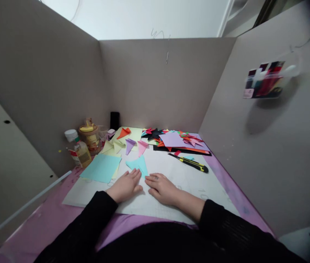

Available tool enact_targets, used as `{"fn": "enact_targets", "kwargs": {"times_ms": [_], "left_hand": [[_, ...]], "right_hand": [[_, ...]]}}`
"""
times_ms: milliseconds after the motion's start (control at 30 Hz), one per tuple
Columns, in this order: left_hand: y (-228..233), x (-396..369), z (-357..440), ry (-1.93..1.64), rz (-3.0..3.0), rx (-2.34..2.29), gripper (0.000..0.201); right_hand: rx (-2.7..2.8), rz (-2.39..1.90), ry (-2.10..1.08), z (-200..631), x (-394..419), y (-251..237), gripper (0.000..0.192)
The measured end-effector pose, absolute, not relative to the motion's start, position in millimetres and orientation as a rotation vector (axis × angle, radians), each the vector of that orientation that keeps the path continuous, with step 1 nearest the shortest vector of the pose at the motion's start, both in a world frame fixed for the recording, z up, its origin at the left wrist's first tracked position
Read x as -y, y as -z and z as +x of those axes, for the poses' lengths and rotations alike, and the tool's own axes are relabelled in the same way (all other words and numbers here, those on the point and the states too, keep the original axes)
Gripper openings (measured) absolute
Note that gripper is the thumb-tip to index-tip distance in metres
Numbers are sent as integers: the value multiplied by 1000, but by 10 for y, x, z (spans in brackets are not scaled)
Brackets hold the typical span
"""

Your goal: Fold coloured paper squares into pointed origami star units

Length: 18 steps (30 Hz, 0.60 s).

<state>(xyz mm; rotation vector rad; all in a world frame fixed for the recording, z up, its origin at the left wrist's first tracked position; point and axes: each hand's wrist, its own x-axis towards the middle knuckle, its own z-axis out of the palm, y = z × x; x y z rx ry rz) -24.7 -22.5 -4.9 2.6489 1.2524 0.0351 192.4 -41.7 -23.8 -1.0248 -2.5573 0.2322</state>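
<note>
My left hand (pixel 125 185) lies flat on a white sheet (pixel 182 179) with its fingers together, the fingertips touching a folded cyan paper triangle (pixel 139 164). My right hand (pixel 161 187) rests palm down beside it, fingers pointing left toward the same cyan piece, holding nothing. A light blue paper square (pixel 100 167) lies just left of my left hand. Folded triangles in purple (pixel 129 144), pink (pixel 142 147), pale yellow (pixel 113 147) and orange (pixel 124 132) sit farther back.
A yellow and black utility knife (pixel 191 163) lies right of centre. A heap of coloured papers (pixel 177 140) is at the back right. Bottles and a jar (pixel 85 144) stand at the left. Grey cardboard walls (pixel 155 84) enclose the pink table (pixel 48 219).
</note>
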Motion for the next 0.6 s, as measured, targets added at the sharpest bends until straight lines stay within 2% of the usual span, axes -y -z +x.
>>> {"fn": "enact_targets", "kwargs": {"times_ms": [100,300,367,500,600], "left_hand": [[48,46,-358,-13,2644,-1457,53],[-78,-140,-369,89,2580,-1816,63],[-89,-96,-319,60,2579,-1930,60],[4,26,-210,-120,2730,-1726,49],[130,64,-161,-236,2720,-1540,41]], "right_hand": [[2548,-1025,-236,1925,418,243,37],[2514,-1026,-264,1918,417,232,34],[2507,-1027,-289,1919,422,230,35],[2498,-1048,-416,1942,443,207,40],[2351,-1128,-746,1953,399,134,60]]}}
